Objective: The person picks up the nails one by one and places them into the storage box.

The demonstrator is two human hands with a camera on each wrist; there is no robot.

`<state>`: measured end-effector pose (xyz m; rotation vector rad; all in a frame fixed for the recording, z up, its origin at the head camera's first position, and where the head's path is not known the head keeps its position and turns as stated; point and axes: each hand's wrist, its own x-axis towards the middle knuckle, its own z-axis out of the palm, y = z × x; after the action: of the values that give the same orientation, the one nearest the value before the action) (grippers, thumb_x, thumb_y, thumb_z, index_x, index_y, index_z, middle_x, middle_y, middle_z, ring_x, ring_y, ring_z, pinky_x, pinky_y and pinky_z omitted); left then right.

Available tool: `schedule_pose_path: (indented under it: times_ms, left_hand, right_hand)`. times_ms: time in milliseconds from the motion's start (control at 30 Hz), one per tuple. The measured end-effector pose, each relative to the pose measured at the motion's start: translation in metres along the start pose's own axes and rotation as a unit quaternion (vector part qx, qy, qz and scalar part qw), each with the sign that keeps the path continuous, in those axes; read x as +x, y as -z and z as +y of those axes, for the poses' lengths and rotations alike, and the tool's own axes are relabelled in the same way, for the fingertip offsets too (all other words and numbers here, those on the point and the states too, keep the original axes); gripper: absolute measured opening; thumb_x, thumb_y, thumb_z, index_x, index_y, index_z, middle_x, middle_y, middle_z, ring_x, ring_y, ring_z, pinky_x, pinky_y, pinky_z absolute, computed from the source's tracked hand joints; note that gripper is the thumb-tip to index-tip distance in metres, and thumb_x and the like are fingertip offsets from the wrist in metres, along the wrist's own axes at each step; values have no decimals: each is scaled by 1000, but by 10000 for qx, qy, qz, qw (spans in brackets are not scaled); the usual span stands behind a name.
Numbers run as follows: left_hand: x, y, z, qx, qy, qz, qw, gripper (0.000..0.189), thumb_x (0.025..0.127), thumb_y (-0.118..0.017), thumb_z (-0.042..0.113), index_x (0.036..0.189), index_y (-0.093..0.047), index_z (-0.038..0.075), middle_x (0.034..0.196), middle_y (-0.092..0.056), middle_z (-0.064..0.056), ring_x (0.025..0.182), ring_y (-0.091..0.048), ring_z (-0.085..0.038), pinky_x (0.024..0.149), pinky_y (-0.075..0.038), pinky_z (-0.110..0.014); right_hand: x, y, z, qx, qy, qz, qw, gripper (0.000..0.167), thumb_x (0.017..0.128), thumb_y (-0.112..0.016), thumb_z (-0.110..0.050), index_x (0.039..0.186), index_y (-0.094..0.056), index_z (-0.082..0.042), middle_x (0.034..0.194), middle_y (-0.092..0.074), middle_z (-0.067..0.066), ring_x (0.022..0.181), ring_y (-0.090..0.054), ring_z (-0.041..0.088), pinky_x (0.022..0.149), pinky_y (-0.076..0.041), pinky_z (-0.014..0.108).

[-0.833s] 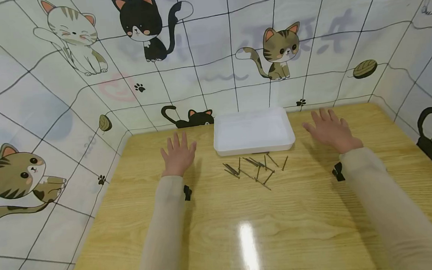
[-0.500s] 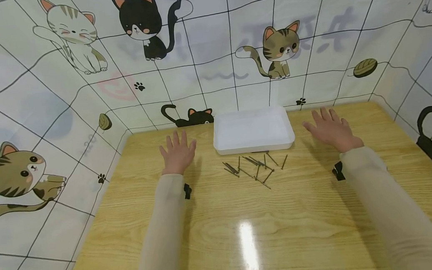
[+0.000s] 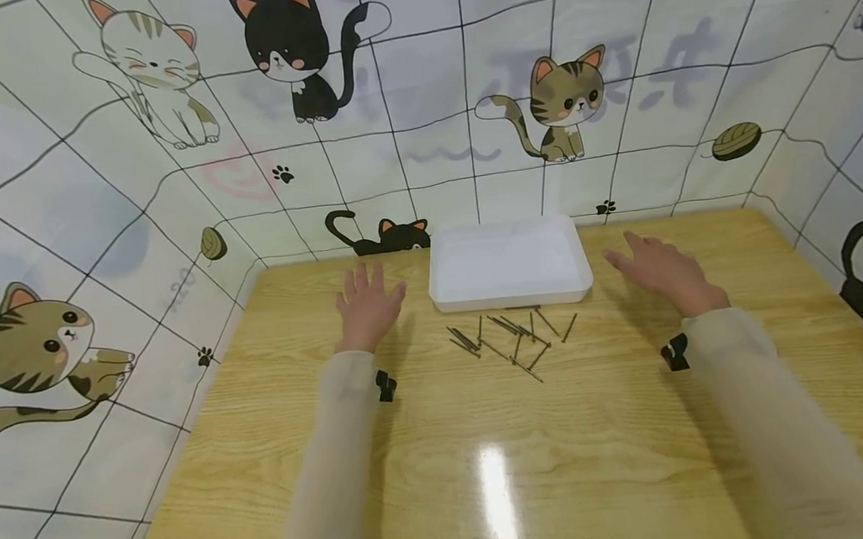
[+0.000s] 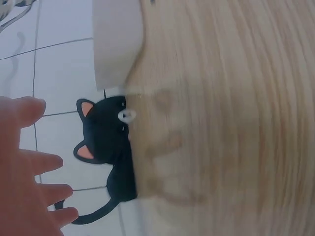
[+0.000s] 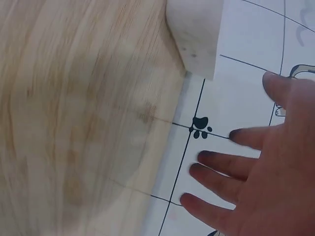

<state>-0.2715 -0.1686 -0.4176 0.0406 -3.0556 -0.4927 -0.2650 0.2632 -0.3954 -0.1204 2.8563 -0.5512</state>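
Several thin, dark metal nails (image 3: 512, 325) lie scattered on the wooden table in the head view, just in front of a shallow white tray (image 3: 510, 266). Left of the tray, my left hand (image 3: 369, 309) hovers over the table with its fingers spread and nothing in it. My right hand (image 3: 663, 272) is on the tray's other side, fingers extended and holding nothing. Each wrist view catches one end of the tray (image 4: 115, 44), apart from the hand. Spread fingers (image 5: 216, 182) show in the right wrist view too.
The wooden table (image 3: 445, 469) reaches back to a wall covering (image 3: 427, 103) printed with cats and grid lines, which also rises on the left and right sides. A bright light reflection (image 3: 497, 499) lies on the table's near part.
My left hand has shifted slightly right, toward the tray. My right hand has turned and its fingers have drawn closer together. The nails and tray stay where they were.
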Motion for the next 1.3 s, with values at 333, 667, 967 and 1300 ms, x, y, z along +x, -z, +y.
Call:
schedule_pose_path:
  times_ms: [333, 667, 967, 1300]
  left_hand:
    - [5, -30, 16, -3015, 152, -232, 9531, 65, 90, -42, 50, 139, -31, 11, 142, -29, -9, 128, -25, -29, 100, -26, -46]
    - [5, -57, 29, -4160, 483, -262, 9077, 56, 91, -49, 35, 138, -34, 8, 136, -40, -7, 121, -39, -21, 95, -36, -34]
    - [1, -76, 34, -4307, 494, -239, 9008, 51, 92, -50, 31, 137, -37, 11, 136, -41, -4, 121, -39, -18, 95, -35, -31]
    - [-4, -84, 33, -4237, 368, 86, 9050, 49, 89, -51, 40, 133, -44, 20, 129, -48, 4, 116, -43, -11, 94, -36, -31]
  right_hand:
    - [-7, -33, -6, 809, 23, -402, 9959, 88, 89, -25, -60, 134, -17, 15, 118, -47, 32, 108, -43, 46, 86, -34, 58]
    - [-17, -60, -23, 1108, 220, -337, 9930, 56, 91, -44, -45, 107, -57, 7, 86, -61, 12, 72, -54, 23, 64, -42, 36]
    - [-22, -71, -40, 794, 51, -181, 9967, 43, 85, -54, -45, 84, -63, -3, 74, -57, 6, 62, -47, 19, 53, -37, 31]
    - [-23, -71, -45, 641, -23, -151, 9978, 32, 83, -59, -30, 97, -62, -1, 93, -62, 14, 73, -55, 24, 58, -42, 36]
